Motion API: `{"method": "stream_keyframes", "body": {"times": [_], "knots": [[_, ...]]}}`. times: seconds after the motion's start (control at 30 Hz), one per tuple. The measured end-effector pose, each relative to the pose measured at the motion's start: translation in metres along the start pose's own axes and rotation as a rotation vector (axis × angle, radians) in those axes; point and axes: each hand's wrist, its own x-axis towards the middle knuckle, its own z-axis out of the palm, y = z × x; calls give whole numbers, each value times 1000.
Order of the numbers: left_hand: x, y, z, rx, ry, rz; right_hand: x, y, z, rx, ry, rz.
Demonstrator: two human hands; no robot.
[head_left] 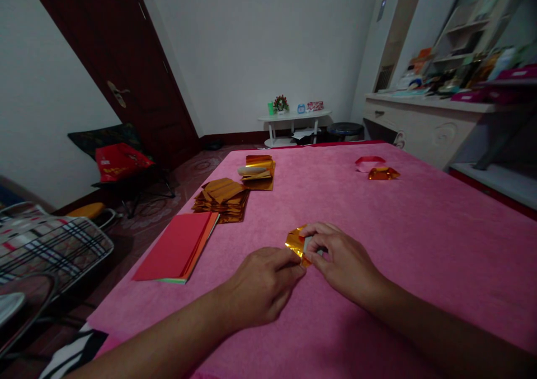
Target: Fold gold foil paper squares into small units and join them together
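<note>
Gold foil (295,240) — pinched by left hand (268,284), right hand (346,261); red bag (119,164) — contents hidden.

Far L: dark red door (142,77) w/ metal handle (118,94), nr it a dark chair (86,140) w/ a red bag (121,162) on the seat, & lower down a plaid quilted item (54,250) beside an orange-yellow seat (86,209). Bkgd ctr, by the pale wall (235,49), a low white stand (289,115) w/ green cup (271,108), small potted plant (281,104), blue clock-like item (301,108) & red-and-white box (315,105) on top, L to R; black round stool (345,129) just R of it. Far R: white drawer unit (419,121) w/ assorted bottles (503,61) etc. on top, mostly too blurred to ID.
</note>
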Motion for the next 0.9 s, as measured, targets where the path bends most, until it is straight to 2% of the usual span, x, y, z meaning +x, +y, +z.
{"method": "stream_keyframes", "body": {"times": [0.67, 0.9], "knots": [[-2, 1, -1, -9, -6, -11, 0, 2, 1, -19, -5, 7], [-7, -5, 4, -179, 126, -45, -1, 0, 0, -1, -3, 18]]}}
